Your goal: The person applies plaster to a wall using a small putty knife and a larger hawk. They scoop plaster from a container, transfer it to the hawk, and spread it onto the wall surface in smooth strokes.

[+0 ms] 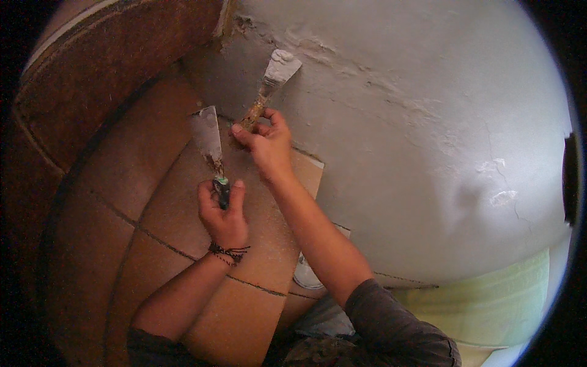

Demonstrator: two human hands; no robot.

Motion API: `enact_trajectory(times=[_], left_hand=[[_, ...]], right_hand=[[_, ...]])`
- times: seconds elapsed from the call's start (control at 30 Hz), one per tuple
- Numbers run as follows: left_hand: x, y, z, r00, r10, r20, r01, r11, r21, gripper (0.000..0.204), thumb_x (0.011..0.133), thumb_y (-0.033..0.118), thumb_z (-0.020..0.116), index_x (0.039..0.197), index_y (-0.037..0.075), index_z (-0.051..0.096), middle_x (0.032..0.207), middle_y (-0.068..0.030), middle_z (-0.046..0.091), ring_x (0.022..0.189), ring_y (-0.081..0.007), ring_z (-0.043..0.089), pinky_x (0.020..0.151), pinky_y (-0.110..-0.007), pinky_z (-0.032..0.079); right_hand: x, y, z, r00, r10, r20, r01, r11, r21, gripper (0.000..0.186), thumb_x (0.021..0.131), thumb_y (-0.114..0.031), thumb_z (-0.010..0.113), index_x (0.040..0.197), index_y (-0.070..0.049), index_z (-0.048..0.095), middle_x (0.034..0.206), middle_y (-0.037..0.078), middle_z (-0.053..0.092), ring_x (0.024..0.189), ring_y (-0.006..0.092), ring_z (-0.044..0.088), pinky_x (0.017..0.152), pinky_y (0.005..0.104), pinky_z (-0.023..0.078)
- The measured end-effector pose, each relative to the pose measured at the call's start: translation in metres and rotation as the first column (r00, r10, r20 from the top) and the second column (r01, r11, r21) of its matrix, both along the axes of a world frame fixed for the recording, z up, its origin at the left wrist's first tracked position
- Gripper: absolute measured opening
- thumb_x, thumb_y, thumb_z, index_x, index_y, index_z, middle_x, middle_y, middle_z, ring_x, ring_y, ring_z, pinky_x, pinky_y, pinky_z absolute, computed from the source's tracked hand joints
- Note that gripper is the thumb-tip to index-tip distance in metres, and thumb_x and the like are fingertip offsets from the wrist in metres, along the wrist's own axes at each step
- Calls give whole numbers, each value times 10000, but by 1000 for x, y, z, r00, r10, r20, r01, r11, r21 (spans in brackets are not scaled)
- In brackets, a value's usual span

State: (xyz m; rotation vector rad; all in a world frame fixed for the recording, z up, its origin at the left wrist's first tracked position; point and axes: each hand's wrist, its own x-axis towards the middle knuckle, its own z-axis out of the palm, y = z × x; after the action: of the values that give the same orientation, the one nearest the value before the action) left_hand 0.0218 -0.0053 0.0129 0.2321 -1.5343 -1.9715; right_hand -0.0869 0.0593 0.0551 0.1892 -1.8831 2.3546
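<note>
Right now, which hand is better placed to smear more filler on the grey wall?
Probably the right hand: its rusty-handled putty knife already lies against the grey plaster wall. The left hand holds its green-handled scraper off it.

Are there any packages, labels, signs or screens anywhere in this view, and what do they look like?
None in view: no package, label, sign or screen. Only the grey plastered wall, the brown tiled floor, and two putty knives, one in the left hand and one in the right hand.
</note>
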Motion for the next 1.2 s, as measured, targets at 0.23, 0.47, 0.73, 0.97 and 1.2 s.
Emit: enact_trajectory(times=[0.23,0.47,0.73,0.97,1.2], left_hand=[[0,-3,-3,998,24,58,-22,999,-35,254,853,165,675,933,33,473,782,8,494,707,-87,443,628,-249,380],[-6,-5,-13,998,55,22,-53,994,-95,245,847,144,678,922,36,471,735,11,515,653,-90,464,593,-261,404],[4,1,3,970,-208,127,241,896,-373,251,779,124,712,901,28,515,734,-65,629,651,-117,589,610,-299,480],[22,7,23,861,-494,126,452,627,-634,250,756,141,725,873,34,533,696,-127,621,637,-202,652,575,-315,495],[27,4,24,767,-619,167,541,484,-688,281,708,150,764,872,40,564,694,-102,610,624,-156,610,573,-310,481]], right_hand=[[23,0,19,993,112,24,-108,985,-136,452,796,-28,712,1139,-8,418,955,152,655,840,241,671,696,335,568],[45,14,33,985,175,5,-174,982,-77,554,792,-41,710,1238,6,385,1010,173,644,888,258,662,740,351,563],[100,141,25,976,212,-55,-209,976,58,596,801,-72,668,1322,-54,379,1021,176,617,841,259,639,700,403,538],[147,239,38,991,136,4,-126,901,416,488,890,-196,607,1323,-74,418,1000,108,610,802,166,571,673,314,476],[165,248,44,956,88,-281,155,660,735,314,898,-128,587,1207,-75,586,962,80,608,858,188,561,766,320,456]])
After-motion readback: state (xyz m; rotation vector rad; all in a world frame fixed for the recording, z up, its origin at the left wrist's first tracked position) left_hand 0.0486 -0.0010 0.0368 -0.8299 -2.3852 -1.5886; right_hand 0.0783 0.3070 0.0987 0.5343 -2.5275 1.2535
